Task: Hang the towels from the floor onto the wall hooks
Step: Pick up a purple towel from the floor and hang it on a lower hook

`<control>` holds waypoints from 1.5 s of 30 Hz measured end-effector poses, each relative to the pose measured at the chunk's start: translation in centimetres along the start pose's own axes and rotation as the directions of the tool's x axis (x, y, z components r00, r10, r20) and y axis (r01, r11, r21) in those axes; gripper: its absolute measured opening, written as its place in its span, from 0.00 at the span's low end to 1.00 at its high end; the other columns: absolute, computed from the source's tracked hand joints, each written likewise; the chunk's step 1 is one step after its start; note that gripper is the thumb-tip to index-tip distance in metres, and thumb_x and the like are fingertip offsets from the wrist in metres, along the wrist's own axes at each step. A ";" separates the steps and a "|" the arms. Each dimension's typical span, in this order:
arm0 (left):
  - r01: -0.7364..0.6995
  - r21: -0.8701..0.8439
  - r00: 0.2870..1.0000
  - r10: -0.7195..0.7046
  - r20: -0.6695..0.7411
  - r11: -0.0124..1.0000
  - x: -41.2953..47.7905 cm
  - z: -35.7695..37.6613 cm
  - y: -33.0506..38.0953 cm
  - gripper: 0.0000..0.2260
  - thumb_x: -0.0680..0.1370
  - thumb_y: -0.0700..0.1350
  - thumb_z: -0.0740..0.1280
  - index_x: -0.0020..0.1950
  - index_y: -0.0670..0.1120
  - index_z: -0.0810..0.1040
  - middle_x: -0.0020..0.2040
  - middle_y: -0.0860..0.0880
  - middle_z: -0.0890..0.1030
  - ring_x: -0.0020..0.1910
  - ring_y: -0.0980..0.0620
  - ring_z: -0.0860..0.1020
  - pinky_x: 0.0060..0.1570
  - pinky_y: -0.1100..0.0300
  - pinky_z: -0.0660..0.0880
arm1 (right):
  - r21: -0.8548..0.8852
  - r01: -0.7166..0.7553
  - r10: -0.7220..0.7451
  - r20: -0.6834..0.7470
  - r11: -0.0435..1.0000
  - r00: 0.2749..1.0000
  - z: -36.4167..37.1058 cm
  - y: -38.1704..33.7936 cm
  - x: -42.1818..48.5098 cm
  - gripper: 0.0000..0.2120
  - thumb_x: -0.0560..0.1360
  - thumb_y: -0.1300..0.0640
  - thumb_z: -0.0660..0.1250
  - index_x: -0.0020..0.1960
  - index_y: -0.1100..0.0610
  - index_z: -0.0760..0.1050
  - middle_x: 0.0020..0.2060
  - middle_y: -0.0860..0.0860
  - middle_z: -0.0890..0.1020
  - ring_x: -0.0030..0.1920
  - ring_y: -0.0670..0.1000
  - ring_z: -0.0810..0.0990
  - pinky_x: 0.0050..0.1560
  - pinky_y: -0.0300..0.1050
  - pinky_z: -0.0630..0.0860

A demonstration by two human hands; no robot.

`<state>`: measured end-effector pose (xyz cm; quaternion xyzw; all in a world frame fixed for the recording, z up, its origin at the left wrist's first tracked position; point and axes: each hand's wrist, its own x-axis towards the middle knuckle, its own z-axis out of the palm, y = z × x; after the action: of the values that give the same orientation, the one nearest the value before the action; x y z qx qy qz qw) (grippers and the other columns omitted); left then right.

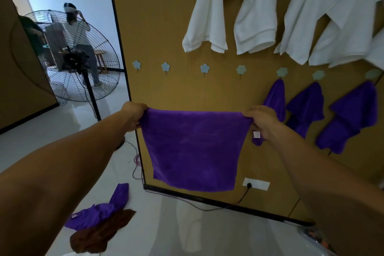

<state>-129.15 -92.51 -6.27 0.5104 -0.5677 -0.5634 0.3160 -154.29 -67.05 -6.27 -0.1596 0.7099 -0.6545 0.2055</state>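
Item under inspection: one purple towel (195, 151), plush, plain, roughly square. It is held spread flat by its two top corners in front of the lower part of the wall (166, 27), and its bottom edge hangs free above the floor (158, 224).

Left hand (134, 115): fingers curled and clamped on the top left corner. Right hand (262, 121): fingers clamped on the top right corner, with spare cloth bunched below the fist.

Labelling: a small pale tag (257, 134) shows at the right hand. Its writing is too small to read. No brand is legible.

Wall: a row of flower-shaped hooks (204, 68) runs above the towel, the four on the left bare. Three hung towels (305, 108), also purple, drape from hooks towards the right edge. White shirts (207, 16) hang higher up.

Floor, near the wall's left corner: a crumpled floor towel (97, 214), purple with a pale tag, lies touching a brown towel (101, 233).
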 end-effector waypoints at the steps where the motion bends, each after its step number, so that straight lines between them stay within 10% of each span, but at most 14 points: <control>1: -0.005 0.009 1.000 0.005 -0.001 1.000 0.0 0.0 0.0 0.02 0.78 0.40 0.65 0.47 0.42 0.74 0.43 0.46 0.75 0.41 0.50 0.74 0.37 0.54 0.73 | 0.002 0.014 -0.014 -0.017 1.000 1.000 -0.1 0.2 0.2 0.13 0.72 0.62 0.73 0.56 0.60 0.78 0.51 0.54 0.80 0.48 0.50 0.79 0.45 0.42 0.78; 6: -0.022 0.039 1.000 0.022 -0.008 0.999 0.4 -0.3 0.1 0.04 0.78 0.39 0.66 0.51 0.41 0.75 0.43 0.46 0.76 0.40 0.50 0.75 0.33 0.57 0.72 | 0.031 0.053 -0.051 -0.055 0.998 0.997 -0.2 0.1 0.6 0.09 0.73 0.61 0.72 0.54 0.59 0.80 0.44 0.48 0.82 0.40 0.43 0.78 0.31 0.31 0.73; 14: -0.073 -0.011 0.996 0.072 -0.051 0.997 0.8 -0.2 0.5 0.05 0.78 0.36 0.62 0.44 0.43 0.74 0.46 0.44 0.75 0.44 0.49 0.74 0.43 0.55 0.75 | -0.042 0.110 -0.112 -0.070 0.993 0.991 0.1 -0.4 1.4 0.10 0.75 0.63 0.70 0.56 0.59 0.81 0.50 0.50 0.81 0.43 0.41 0.77 0.39 0.31 0.72; 24: -0.051 -0.117 0.999 0.053 0.014 0.992 0.3 0.6 1.3 0.12 0.77 0.38 0.66 0.60 0.41 0.79 0.62 0.43 0.77 0.63 0.46 0.74 0.65 0.48 0.70 | -0.222 0.159 -0.179 -0.073 0.962 0.981 -0.3 -0.7 2.0 0.11 0.79 0.61 0.63 0.59 0.63 0.78 0.56 0.55 0.81 0.46 0.46 0.78 0.46 0.36 0.75; 33: -0.169 0.154 0.977 0.144 0.160 0.974 -0.7 0.9 1.7 0.04 0.68 0.34 0.68 0.41 0.41 0.79 0.50 0.46 0.77 0.50 0.48 0.73 0.44 0.55 0.69 | -0.475 0.131 -0.058 0.166 0.870 0.984 -1.8 -0.6 1.7 0.13 0.64 0.54 0.80 0.43 0.54 0.78 0.41 0.49 0.83 0.41 0.47 0.82 0.35 0.39 0.78; 42: -0.452 0.460 0.872 0.269 0.410 0.764 -0.8 3.0 1.2 0.02 0.76 0.43 0.68 0.44 0.47 0.80 0.43 0.50 0.79 0.47 0.50 0.77 0.44 0.59 0.71 | -0.627 0.261 -0.276 0.076 0.734 0.958 -3.7 0.3 2.5 0.15 0.69 0.46 0.75 0.44 0.58 0.80 0.44 0.51 0.83 0.47 0.51 0.80 0.51 0.52 0.79; 45: -0.734 0.472 0.649 0.709 0.275 0.488 -0.6 4.5 0.8 0.09 0.80 0.44 0.62 0.55 0.45 0.81 0.50 0.47 0.77 0.51 0.49 0.74 0.48 0.60 0.69 | -0.661 0.449 -0.679 -0.128 0.602 0.723 -4.3 0.0 2.0 0.12 0.72 0.46 0.71 0.45 0.55 0.79 0.47 0.51 0.79 0.52 0.51 0.75 0.49 0.51 0.75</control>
<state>-133.35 -90.61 -6.13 0.2805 -0.8700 -0.2033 0.3508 -158.22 -64.32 -6.20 -0.3098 0.8102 -0.4498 -0.2127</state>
